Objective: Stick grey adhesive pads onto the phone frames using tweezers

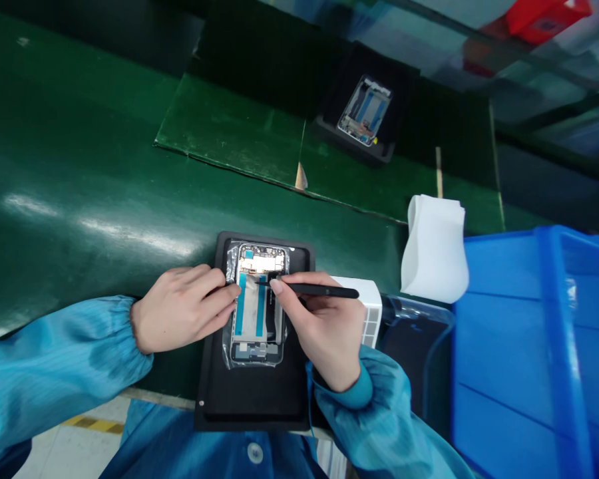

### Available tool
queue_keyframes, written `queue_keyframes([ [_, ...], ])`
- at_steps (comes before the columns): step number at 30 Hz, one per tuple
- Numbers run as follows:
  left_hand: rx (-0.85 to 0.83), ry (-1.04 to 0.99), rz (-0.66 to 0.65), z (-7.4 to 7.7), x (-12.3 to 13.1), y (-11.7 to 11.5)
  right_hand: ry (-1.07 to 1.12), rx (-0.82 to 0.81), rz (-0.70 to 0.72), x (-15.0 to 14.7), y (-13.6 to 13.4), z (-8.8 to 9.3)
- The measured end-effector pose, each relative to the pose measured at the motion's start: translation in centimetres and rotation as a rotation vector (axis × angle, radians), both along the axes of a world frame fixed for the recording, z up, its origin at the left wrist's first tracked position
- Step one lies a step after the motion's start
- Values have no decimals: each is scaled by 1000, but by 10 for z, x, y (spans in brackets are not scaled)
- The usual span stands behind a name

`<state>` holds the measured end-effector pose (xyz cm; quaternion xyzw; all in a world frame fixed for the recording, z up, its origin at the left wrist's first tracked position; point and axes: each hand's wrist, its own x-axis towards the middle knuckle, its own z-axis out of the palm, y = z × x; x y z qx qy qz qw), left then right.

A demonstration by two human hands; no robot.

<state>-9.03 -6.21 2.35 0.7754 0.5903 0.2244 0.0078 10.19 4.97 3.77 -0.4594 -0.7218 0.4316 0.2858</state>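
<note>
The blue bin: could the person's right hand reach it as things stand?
Probably yes: the blue bin sits near the right hand, with only a white box and dark tray between.

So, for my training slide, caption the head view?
Right hand holds black tweezers over a phone frame; left hand steadies it.

Left hand (182, 309) on a bagged phone frame (257, 313), right hand (324, 329) with black tweezers (319, 291)

Black tweezers (324, 291), teal sleeve (54, 372), blue bin (559, 332), green bench mat (80, 166).
</note>
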Motion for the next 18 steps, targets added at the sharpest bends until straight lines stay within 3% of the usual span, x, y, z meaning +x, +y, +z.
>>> queue_keyframes([
  [18,-6,18,5,0,0,0,-19,4,6,3,-1,-3],
])
